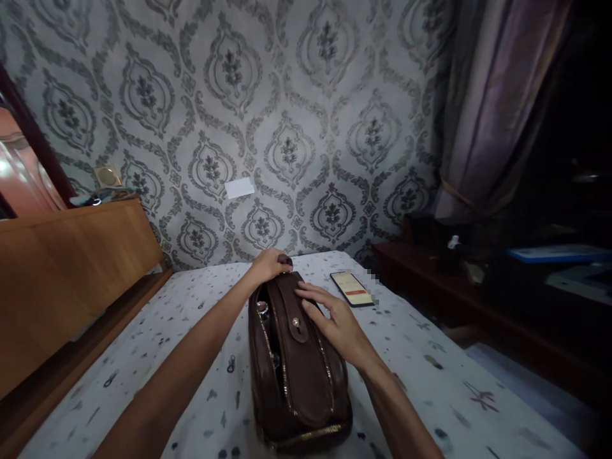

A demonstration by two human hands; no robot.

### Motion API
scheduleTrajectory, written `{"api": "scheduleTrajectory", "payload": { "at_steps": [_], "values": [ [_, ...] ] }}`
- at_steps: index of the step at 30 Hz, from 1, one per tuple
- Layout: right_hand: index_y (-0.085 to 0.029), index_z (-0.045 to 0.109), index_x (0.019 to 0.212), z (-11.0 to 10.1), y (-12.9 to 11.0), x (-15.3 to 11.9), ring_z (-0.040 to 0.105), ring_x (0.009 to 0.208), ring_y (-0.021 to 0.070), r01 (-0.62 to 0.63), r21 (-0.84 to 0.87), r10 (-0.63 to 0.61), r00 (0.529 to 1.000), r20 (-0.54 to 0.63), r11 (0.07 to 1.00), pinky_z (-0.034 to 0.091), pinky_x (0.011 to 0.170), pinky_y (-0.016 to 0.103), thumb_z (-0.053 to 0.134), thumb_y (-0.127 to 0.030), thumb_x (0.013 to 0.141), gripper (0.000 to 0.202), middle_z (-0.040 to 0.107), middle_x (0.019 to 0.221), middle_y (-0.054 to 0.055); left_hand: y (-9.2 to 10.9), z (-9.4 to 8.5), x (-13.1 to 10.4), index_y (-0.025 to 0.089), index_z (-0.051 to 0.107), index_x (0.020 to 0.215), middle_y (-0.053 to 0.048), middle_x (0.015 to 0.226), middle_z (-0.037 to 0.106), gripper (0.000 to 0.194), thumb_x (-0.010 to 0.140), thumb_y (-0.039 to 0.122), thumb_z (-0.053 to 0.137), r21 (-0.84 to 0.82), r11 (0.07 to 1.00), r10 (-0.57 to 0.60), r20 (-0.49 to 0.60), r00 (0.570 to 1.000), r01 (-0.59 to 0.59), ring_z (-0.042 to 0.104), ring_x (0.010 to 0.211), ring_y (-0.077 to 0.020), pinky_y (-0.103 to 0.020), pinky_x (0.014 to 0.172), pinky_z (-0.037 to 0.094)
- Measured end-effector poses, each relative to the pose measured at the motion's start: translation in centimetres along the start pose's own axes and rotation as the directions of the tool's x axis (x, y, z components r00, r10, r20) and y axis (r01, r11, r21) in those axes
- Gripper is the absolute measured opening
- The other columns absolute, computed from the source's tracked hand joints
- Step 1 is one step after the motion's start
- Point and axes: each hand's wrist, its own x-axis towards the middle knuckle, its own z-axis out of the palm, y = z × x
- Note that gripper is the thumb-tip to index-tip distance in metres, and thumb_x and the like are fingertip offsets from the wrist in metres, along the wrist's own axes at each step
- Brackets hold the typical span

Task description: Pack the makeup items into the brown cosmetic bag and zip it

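A dark brown leather bag [306,382] with gold-toned zippers lies lengthwise on the patterned bedsheet. Its left zipper is undone, and two small shiny metallic items show in the gap, one a round silver piece [262,309]; their kind is unclear. A strap with a metal stud [296,322] runs along the top. At the bag's far end, my left hand [269,264] is closed on a small brown loop [285,260], its fingertips partly hidden. My right hand [337,322] lies against the bag's upper right side, fingers extended and slightly apart.
A smartphone [352,289] with a lit screen rests on the sheet right of the bag. A wooden headboard-like panel [81,268] borders the left. Patterned wallpaper [287,95] stands behind, with a dark reddish ledge [406,261] and a tied curtain [492,108] at right.
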Motion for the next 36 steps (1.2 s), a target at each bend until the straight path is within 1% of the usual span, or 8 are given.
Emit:
{"api": "scheduleTrajectory", "payload": {
  "at_steps": [5,14,20,25,28,30,33,36],
  "values": [
    [-0.019,0.074,0.115,0.1,-0.2,-0.1,0.052,0.134,0.0298,0.007,-0.055,-0.007,1.0,0.005,0.998,0.037,0.115,0.054,0.05,-0.045,0.092,0.042,0.064,0.136,0.013,-0.3,0.7,-0.6,0.017,0.065,0.067,0.004,0.059,0.058,0.011,0.07,0.027,0.064,-0.04,0.999,-0.014,-0.067,0.998,0.011,0.05,0.06,-0.0132,-0.025,0.058,0.033],
    [-0.021,0.075,0.112,0.1,-0.4,0.0,0.054,0.132,0.0303,0.004,-0.066,-0.004,1.0,0.003,0.998,0.039,0.113,0.054,0.051,-0.044,0.092,0.039,0.065,0.134,0.011,-0.1,1.1,-1.1,0.017,0.055,0.061,0.005,0.055,0.048,0.015,0.07,0.027,0.062,-0.112,0.994,-0.023,-0.104,0.994,0.011,0.043,0.058,-0.0122,-0.024,0.056,0.03],
    [-0.02,0.075,0.111,0.1,-0.5,0.0,0.054,0.132,0.0307,-0.021,-0.047,0.021,1.0,-0.002,0.999,0.039,0.113,0.054,0.052,-0.046,0.091,0.04,0.065,0.135,0.012,1.0,0.7,-2.2,0.017,0.054,0.059,0.005,0.056,0.047,0.018,0.069,0.029,0.064,-0.165,0.986,-0.004,-0.073,0.997,-0.008,0.041,0.058,-0.0113,-0.023,0.055,0.03],
    [-0.02,0.075,0.11,0.2,-0.4,0.1,0.055,0.131,0.0298,0.003,-0.037,-0.003,1.0,-0.012,0.999,0.039,0.113,0.053,0.052,-0.046,0.091,0.04,0.066,0.133,0.012,1.4,0.5,-2.5,0.016,0.061,0.065,0.004,0.058,0.053,0.016,0.067,0.031,0.066,-0.295,0.955,-0.022,-0.003,1.0,0.02,0.045,0.059,-0.0115,-0.023,0.057,0.033],
    [-0.019,0.075,0.11,0.2,-0.3,0.1,0.056,0.131,0.0294,0.004,-0.029,-0.005,1.0,-0.019,1.0,0.039,0.113,0.052,0.052,-0.047,0.091,0.041,0.066,0.133,0.012,1.2,-0.2,-2.6,0.015,0.064,0.068,0.003,0.061,0.058,0.02,0.066,0.034,0.07,-0.366,0.93,-0.013,0.061,0.998,0.035,0.049,0.06,-0.0122,-0.024,0.059,0.036],
    [-0.019,0.074,0.111,0.1,-0.3,0.0,0.056,0.13,0.0295,0.006,-0.029,-0.007,1.0,-0.024,1.0,0.04,0.113,0.052,0.051,-0.047,0.091,0.041,0.067,0.132,0.013,0.8,-1.1,-2.8,0.015,0.067,0.073,0.001,0.066,0.062,0.023,0.067,0.036,0.072,-0.399,0.917,0.008,0.084,0.996,0.026,0.054,0.065,-0.0137,-0.025,0.064,0.039],
    [-0.02,0.073,0.112,0.0,-0.8,-0.1,0.057,0.129,0.0295,0.026,-0.061,-0.029,0.999,-0.038,0.998,0.041,0.112,0.052,0.051,-0.047,0.092,0.041,0.068,0.129,0.013,-0.4,-2.8,-3.6,0.015,0.071,0.086,-0.001,0.078,0.068,0.027,0.069,0.037,0.073,-0.427,0.904,-0.003,0.061,0.998,0.029,0.059,0.075,-0.0159,-0.026,0.073,0.042],
    [-0.02,0.072,0.116,0.1,-1.9,-0.2,0.055,0.131,0.0287,0.065,-0.124,-0.067,0.998,-0.012,0.99,0.039,0.113,0.051,0.051,-0.047,0.092,0.042,0.067,0.132,0.012,-2.1,-3.7,-4.7,0.015,0.071,0.085,-0.002,0.082,0.07,0.026,0.069,0.035,0.074,-0.43,0.898,-0.078,0.046,0.996,0.09,0.06,0.08,-0.0171,-0.028,0.079,0.043]
  ]
}}
